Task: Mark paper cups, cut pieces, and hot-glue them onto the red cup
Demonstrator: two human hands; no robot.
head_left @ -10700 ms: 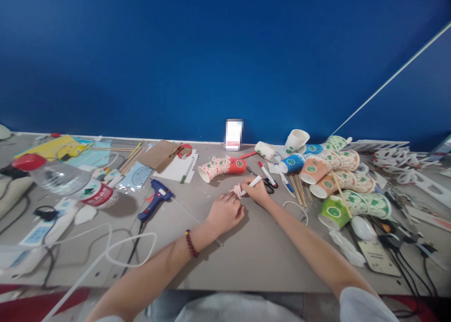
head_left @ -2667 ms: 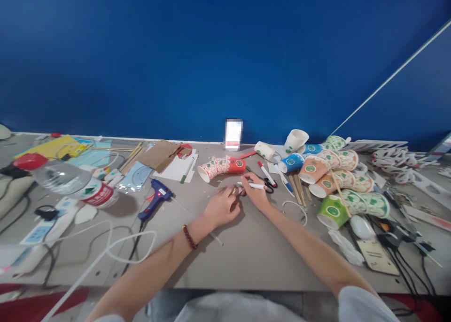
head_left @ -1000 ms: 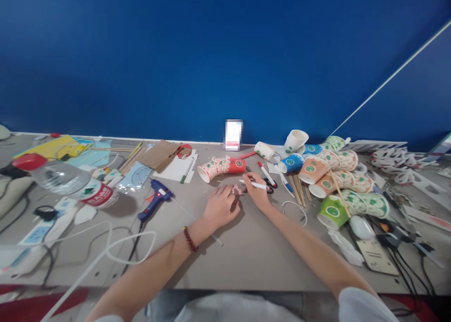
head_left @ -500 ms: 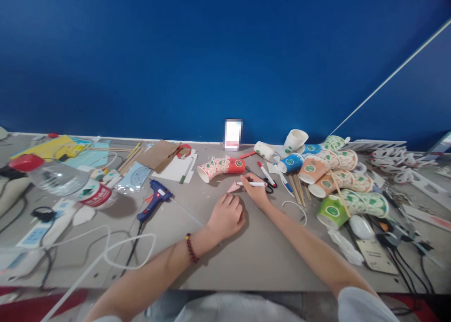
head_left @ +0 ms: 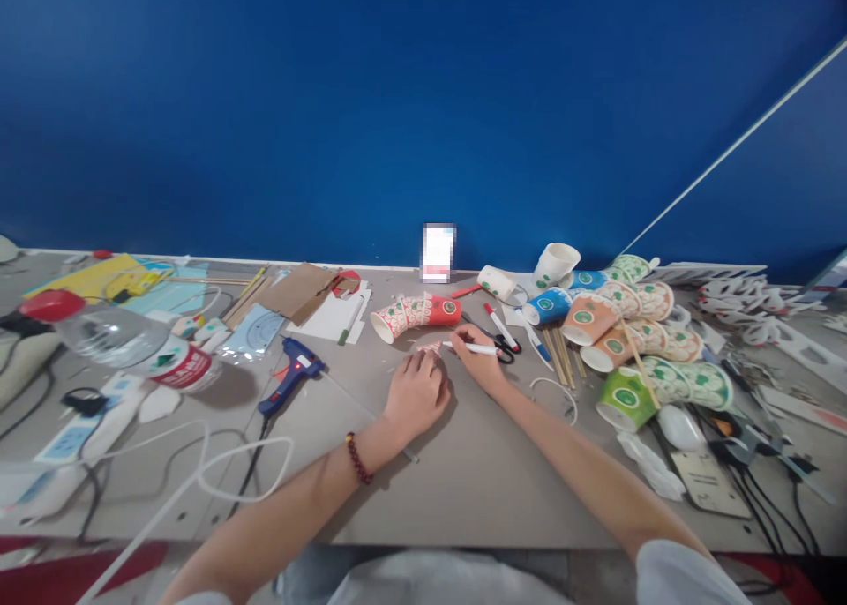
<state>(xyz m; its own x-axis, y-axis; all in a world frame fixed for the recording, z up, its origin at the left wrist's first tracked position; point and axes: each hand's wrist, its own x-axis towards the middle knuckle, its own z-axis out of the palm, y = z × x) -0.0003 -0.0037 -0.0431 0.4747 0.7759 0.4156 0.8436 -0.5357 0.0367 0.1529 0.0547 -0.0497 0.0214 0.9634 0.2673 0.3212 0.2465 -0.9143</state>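
My right hand [head_left: 477, 359] pinches a white marker pen [head_left: 486, 350], its tip pointing left. That tip meets or hovers just over a small red-and-white patterned piece of paper [head_left: 430, 347] on the table; contact cannot be made out. My left hand [head_left: 416, 392] holds the piece down with its fingers, partly covering it. Just beyond lies a bent tube of red paper cups [head_left: 416, 314]. Black-handled scissors [head_left: 508, 351] lie behind my right hand, near a red-capped marker [head_left: 503, 326].
Joined paper cups in green [head_left: 628, 398], orange [head_left: 588, 318] and blue [head_left: 548, 306] lie at the right beside wooden sticks [head_left: 561, 356]. Leftward are a blue glue gun [head_left: 291, 376], a red-capped bottle [head_left: 132, 336] and a power strip [head_left: 83, 437]. A phone [head_left: 438, 252] stands against the wall.
Over ten seconds the marker has swung from slanting to nearly level. The paper piece has turned and shifted left. Since half a second ago my left hand's fingers have moved forward onto it.
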